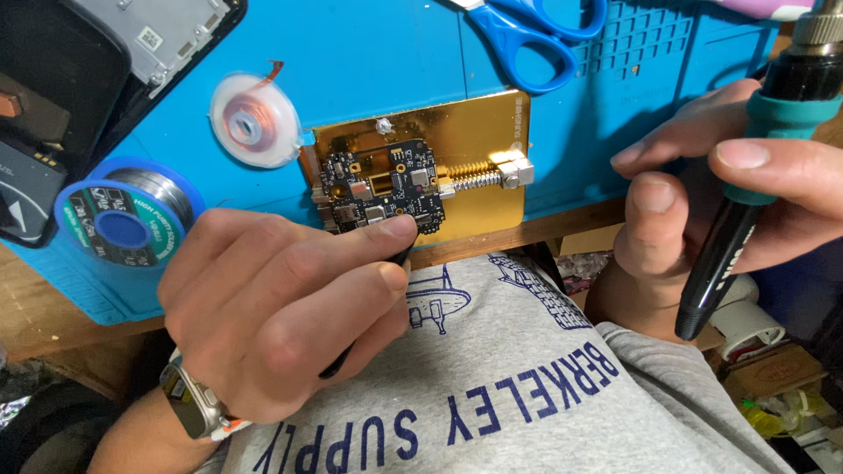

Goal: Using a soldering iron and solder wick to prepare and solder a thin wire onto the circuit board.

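Note:
A small black circuit board [379, 186] is clamped in a gold-coloured holder plate [465, 132] with a spring and screw clamp [487, 175] on its right side. My left hand [281, 303] is closed around a thin black tool [399, 257], likely tweezers, whose tip meets the board's near edge. My right hand [729, 197] grips a black soldering iron handle with a teal collar [746, 184], held upright off to the right of the holder, away from the board. A watch sits on my left wrist [195, 405].
A blue work mat [369, 53] covers the wooden bench. A spool of solder wire [123, 224] and a reel of copper braid [255, 118] lie left of the holder. Blue-handled scissors [527, 35] rest at the top. An opened phone body [97, 53] lies top left.

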